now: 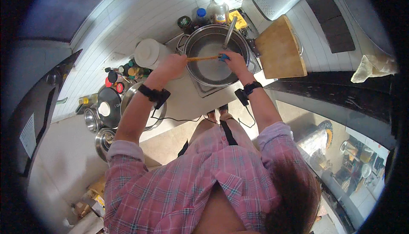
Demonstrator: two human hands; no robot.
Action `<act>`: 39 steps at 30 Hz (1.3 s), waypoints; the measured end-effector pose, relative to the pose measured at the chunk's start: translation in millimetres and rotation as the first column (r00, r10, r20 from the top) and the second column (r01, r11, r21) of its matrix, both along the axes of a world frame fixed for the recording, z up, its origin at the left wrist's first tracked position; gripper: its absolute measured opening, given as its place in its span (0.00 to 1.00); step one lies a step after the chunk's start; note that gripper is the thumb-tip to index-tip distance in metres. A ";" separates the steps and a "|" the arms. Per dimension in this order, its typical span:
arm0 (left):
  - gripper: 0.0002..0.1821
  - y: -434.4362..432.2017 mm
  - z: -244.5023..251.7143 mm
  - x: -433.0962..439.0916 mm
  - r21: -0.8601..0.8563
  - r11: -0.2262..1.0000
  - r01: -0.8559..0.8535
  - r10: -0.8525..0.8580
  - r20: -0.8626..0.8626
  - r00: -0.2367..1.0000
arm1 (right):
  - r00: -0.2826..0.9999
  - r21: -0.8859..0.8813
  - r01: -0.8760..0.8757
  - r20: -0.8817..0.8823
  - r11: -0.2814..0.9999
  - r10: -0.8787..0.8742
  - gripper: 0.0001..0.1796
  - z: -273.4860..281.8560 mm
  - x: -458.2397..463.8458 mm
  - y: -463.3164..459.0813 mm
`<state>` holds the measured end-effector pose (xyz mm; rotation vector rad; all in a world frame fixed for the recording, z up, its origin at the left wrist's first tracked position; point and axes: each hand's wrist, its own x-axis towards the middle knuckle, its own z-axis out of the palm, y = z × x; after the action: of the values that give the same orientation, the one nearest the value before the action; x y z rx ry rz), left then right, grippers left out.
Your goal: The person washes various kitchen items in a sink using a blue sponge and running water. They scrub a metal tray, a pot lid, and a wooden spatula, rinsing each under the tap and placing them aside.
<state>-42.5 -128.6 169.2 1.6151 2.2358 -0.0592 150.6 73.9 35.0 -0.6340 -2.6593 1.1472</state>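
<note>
A large round metal pot [212,69] with two side handles stands in front of me, a pale layer covering its bottom. Over it a thin orange-brown stick [202,58] lies level between my hands. My left hand [174,65] is closed around the stick's left end, above the pot's left rim. At its right end, my right hand [235,62] pinches a small blue thing [223,57]; what that is I cannot tell. A metal faucet spout [230,31] reaches over the pot's far right side.
Behind the pot stand a dark-lidded jar [184,22], a blue-capped bottle [201,14], a clear plastic jar [219,10] and a yellow packet [238,19]. A wooden cutting board [281,50] leans at right. A white lidded container [147,53], bottles and metal bowls [93,120] line the left.
</note>
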 end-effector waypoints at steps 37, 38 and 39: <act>0.06 73.8 -66.0 62.6 0.073 0.470 -0.880 -0.178 0.984 -0.013 | 0.756 -0.916 0.285 0.035 0.281 -0.654 0.13 67.0 -41.1 -99.0; 0.06 76.3 -62.3 61.5 0.093 0.460 -0.883 -0.187 0.982 0.006 | 0.721 -0.958 0.192 -0.010 0.214 -0.693 0.12 70.6 -43.1 -99.4; 0.06 78.5 -58.7 59.2 0.094 0.455 -0.886 -0.177 0.984 0.014 | 0.723 -0.928 0.215 -0.057 0.303 -0.689 0.12 73.8 -45.5 -97.9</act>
<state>16.7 -50.1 110.5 0.4552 1.3380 1.9047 105.1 -24.0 108.7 -1.0259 -1.1027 2.0931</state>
